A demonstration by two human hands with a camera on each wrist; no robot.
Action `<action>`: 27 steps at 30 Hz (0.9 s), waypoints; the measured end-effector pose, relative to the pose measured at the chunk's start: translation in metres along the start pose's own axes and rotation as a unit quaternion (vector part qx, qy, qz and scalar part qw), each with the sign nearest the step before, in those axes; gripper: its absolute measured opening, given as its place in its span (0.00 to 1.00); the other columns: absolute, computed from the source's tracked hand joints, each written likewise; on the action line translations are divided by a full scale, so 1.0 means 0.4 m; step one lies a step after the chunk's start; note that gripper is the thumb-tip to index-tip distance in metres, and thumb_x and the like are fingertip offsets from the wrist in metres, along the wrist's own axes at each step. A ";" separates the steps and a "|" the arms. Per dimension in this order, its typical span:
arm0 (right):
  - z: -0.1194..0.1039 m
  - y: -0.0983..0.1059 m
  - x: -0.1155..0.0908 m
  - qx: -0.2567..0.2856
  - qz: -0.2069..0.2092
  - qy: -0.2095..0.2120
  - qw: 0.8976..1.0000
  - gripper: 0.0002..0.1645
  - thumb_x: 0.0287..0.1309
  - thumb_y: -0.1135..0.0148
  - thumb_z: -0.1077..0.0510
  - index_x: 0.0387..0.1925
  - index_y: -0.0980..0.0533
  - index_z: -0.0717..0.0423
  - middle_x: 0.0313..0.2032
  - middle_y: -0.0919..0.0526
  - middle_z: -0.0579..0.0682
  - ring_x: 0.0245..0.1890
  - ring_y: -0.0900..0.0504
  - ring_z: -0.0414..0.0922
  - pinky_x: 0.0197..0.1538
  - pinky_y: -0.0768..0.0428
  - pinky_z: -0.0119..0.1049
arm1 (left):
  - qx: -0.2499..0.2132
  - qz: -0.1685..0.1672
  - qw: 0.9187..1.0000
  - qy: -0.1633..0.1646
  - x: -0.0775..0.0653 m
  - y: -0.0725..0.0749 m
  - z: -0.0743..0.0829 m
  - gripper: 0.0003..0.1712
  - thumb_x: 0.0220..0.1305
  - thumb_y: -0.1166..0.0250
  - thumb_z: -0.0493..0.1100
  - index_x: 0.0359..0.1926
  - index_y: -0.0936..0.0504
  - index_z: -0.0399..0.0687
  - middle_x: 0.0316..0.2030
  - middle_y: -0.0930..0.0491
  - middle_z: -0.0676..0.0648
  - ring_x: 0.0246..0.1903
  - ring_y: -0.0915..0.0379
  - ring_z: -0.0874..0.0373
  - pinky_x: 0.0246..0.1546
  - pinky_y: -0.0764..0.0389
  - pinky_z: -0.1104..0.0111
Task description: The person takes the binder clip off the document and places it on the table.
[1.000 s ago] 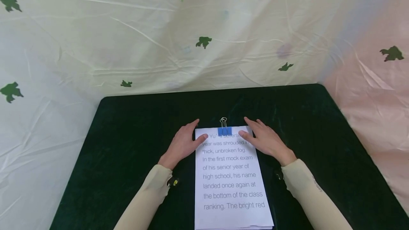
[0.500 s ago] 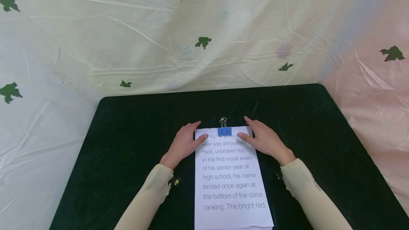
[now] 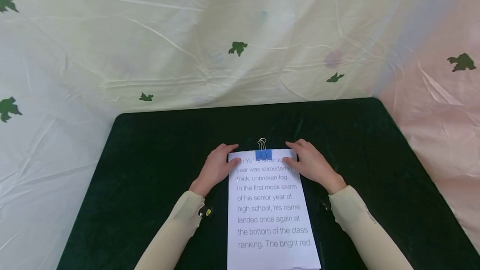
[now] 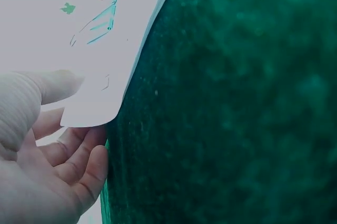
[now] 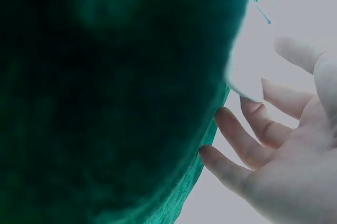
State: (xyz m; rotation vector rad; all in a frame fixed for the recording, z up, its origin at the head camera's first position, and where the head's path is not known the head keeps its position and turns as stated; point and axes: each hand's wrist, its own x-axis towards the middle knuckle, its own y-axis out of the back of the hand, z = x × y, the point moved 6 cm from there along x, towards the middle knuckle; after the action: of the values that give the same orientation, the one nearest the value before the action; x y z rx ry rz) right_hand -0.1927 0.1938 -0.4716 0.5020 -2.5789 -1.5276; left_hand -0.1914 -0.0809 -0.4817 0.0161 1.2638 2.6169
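A stack of white printed sheets [image 3: 268, 216] lies on the dark table, held at its top edge by a blue binder clip [image 3: 263, 154] with wire handles standing up. My left hand [image 3: 215, 166] is at the top left corner, thumb over the page and fingers beyond the top edge. In the left wrist view that thumb [image 4: 58, 84] overlaps the paper, and the index finger passes partly out of sight behind the corner. My right hand [image 3: 315, 163] mirrors it at the top right corner. The right wrist view shows its fingers [image 5: 242, 134] spread, with a gap to the thumb.
A dark green velvet cloth [image 3: 161, 149] covers the table, whose far edge lies well beyond the clip. Pale fabric [image 3: 180, 53] with green leaf and bird shapes hangs behind and at both sides. Cream sleeves [image 3: 176, 224] flank the paper.
The thumbs have drawn back slightly toward the side edges, and the left index fingertip has moved a little to the right. The stack and clip stay in place; the head view shifts slightly.
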 end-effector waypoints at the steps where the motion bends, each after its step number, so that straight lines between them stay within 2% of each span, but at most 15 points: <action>1: -0.001 0.000 0.000 0.002 0.002 0.002 1.000 0.35 0.68 0.32 0.50 0.70 0.28 0.62 0.50 0.21 0.57 0.43 0.26 0.49 0.42 0.26 0.43 | 0.002 0.001 1.000 -0.002 -0.002 0.001 0.002 0.29 0.71 0.31 0.49 0.70 0.23 0.49 0.53 0.21 0.44 0.45 0.27 0.52 0.49 0.23 0.59; 11: -0.014 0.009 -0.008 0.038 0.029 0.015 0.999 0.17 0.71 0.35 0.59 0.57 0.19 0.61 0.46 0.21 0.53 0.42 0.25 0.48 0.44 0.24 0.44 | 0.001 0.033 0.999 -0.020 -0.015 0.011 0.009 0.14 0.72 0.32 0.45 0.56 0.12 0.50 0.46 0.20 0.48 0.40 0.27 0.55 0.43 0.26 0.61; 18: -0.020 0.016 -0.014 0.059 0.045 0.022 0.997 0.13 0.72 0.38 0.62 0.54 0.18 0.61 0.47 0.21 0.53 0.42 0.23 0.49 0.45 0.22 0.44 | -0.003 0.057 0.998 -0.038 -0.022 0.019 0.010 0.11 0.73 0.33 0.43 0.52 0.11 0.50 0.42 0.19 0.49 0.37 0.27 0.57 0.41 0.26 0.62; 27: -0.026 0.023 -0.023 0.071 0.063 0.038 0.995 0.11 0.72 0.38 0.62 0.52 0.18 0.60 0.47 0.21 0.53 0.42 0.23 0.48 0.44 0.22 0.44 | -0.031 0.066 0.996 -0.053 -0.037 0.026 0.013 0.12 0.74 0.35 0.42 0.54 0.11 0.49 0.48 0.14 0.48 0.39 0.22 0.57 0.44 0.22 0.63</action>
State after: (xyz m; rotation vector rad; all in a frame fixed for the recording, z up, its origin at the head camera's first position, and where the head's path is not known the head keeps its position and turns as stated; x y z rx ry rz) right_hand -0.1834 0.1924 -0.4578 0.3942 -2.6184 -1.2680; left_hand -0.1784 -0.0863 -0.4690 0.2332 1.1844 2.7248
